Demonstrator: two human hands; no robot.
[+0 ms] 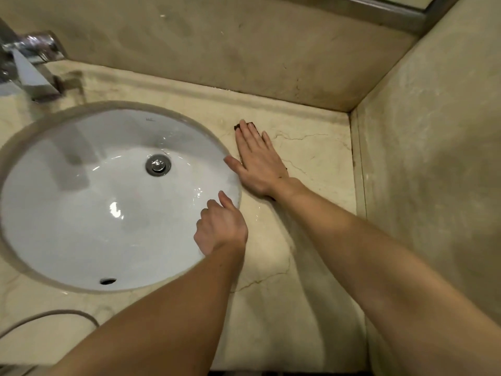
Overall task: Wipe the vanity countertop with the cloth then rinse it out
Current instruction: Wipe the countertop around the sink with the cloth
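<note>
My right hand (257,161) lies flat with straight fingers on a dark brown cloth (238,127), pressing it onto the beige marble countertop (311,147) just right of the sink. Only the cloth's far edge and a sliver by my wrist show; the hand hides the remainder. My left hand (220,226) hovers over the right rim of the white oval sink (81,202), fingers loosely curled, thumb out, holding nothing. The countertop looks wet beside the basin.
A chrome faucet (29,69) stands at the back left. The sink has a metal drain plug (158,164) and an overflow hole (108,281). Stone walls close off the back and right side (433,185). A grey cord (54,316) lies at front left.
</note>
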